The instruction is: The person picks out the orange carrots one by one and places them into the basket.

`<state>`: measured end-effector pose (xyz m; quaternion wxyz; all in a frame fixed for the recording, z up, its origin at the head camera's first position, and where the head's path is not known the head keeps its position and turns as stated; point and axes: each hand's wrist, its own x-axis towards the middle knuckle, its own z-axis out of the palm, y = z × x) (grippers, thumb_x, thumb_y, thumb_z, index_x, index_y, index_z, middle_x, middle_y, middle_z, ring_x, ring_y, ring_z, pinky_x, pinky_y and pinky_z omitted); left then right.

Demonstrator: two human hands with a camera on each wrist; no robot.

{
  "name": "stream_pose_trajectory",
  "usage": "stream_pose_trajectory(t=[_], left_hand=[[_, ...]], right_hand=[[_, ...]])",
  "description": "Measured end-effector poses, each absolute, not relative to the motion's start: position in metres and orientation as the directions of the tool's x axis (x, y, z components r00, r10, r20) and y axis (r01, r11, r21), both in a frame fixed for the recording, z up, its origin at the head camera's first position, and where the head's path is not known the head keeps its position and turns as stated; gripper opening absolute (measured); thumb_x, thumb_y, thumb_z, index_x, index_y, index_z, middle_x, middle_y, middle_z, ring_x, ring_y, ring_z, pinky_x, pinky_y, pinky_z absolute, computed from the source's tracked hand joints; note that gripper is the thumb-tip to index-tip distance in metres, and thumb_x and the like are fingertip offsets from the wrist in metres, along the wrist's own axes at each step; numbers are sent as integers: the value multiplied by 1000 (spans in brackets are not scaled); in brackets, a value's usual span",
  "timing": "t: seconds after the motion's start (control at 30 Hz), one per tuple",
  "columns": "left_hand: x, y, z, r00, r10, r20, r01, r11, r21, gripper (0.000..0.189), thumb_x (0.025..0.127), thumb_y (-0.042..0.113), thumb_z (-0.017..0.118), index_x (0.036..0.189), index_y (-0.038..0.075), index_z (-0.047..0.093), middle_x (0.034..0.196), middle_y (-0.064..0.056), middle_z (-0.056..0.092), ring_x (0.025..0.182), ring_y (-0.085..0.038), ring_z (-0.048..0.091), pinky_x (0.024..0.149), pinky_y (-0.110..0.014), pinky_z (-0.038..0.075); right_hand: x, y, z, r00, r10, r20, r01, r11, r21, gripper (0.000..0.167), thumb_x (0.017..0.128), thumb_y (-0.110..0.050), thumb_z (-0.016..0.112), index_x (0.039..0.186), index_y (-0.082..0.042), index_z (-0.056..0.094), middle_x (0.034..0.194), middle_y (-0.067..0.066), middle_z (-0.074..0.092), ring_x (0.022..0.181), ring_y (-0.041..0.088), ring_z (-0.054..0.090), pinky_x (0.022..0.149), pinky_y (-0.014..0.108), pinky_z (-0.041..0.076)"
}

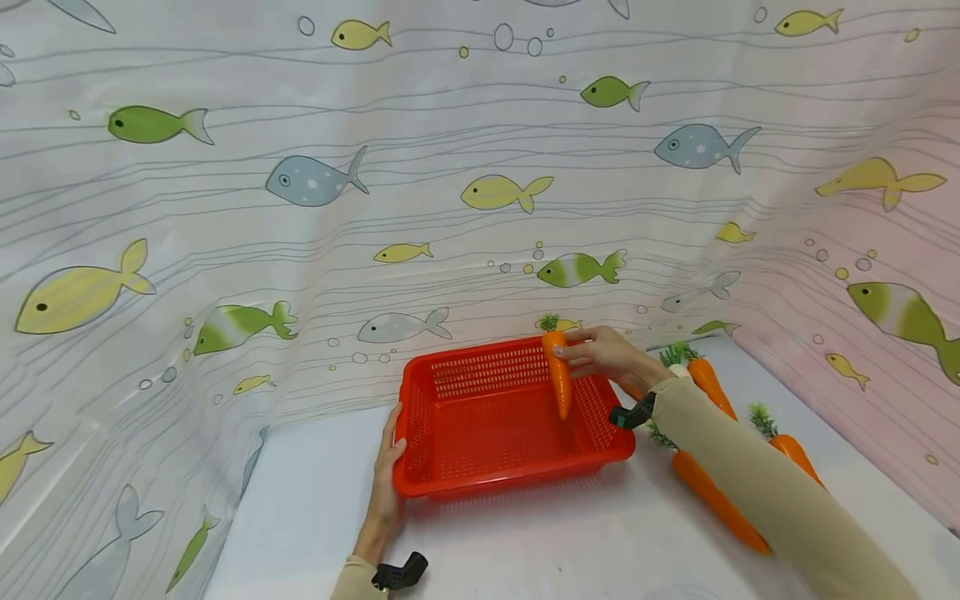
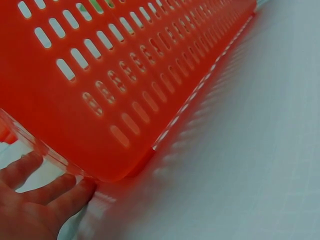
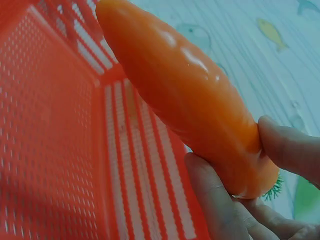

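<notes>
A red plastic basket (image 1: 495,425) with slotted walls stands on the white table. My left hand (image 1: 386,467) holds its left rim, thumb at the edge; in the left wrist view the fingers (image 2: 70,197) lie against the basket's corner. Over the basket's right part, my right hand (image 1: 600,354) pinches an orange carrot (image 1: 558,375) near its leafy end. The tip points down into the basket. In the right wrist view the carrot (image 3: 185,95) looks smooth and shiny, thumb on one side and fingers on the other, with a bit of green top showing behind.
Several more carrots lie right of the basket, among them a long carrot (image 1: 720,500), a carrot (image 1: 711,387) farther back and a carrot (image 1: 797,454) partly behind my right sleeve. A fish-printed sheet (image 1: 450,283) rises behind the basket and along both sides.
</notes>
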<state>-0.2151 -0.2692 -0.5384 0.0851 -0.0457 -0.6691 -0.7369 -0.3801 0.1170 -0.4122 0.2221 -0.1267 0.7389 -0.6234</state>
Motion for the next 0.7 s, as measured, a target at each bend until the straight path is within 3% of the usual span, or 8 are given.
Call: stream_pose_trajectory(t=[0.27, 0.53, 0.7], left_hand=[[-215, -270, -539, -980, -50, 192, 196, -88, 977, 60, 112, 34, 34, 169, 40, 19, 175, 10, 22, 150, -42, 34, 107, -41, 56], [-216, -271, -540, -980, -50, 192, 196, -102, 975, 59, 112, 32, 34, 169, 41, 20, 174, 9, 24, 150, -43, 32, 108, -42, 55], [-217, -271, -539, -980, -48, 191, 195, -93, 976, 60, 112, 32, 34, 169, 42, 20, 173, 11, 25, 152, -41, 33, 111, -47, 52]], right_hand=[[-373, 68, -419, -867, -464, -181, 147, 109, -983, 68, 99, -17, 75, 155, 7, 45, 141, 26, 65, 110, 27, 76, 106, 56, 54], [-368, 28, -431, -840, -502, -207, 170, 120, -978, 70, 96, -23, 79, 154, 2, 49, 136, 22, 70, 113, 31, 76, 103, 52, 58], [-365, 11, -438, -835, -507, -215, 181, 116, -977, 67, 96, -21, 80, 151, 4, 51, 129, 21, 73, 109, 31, 78, 107, 56, 54]])
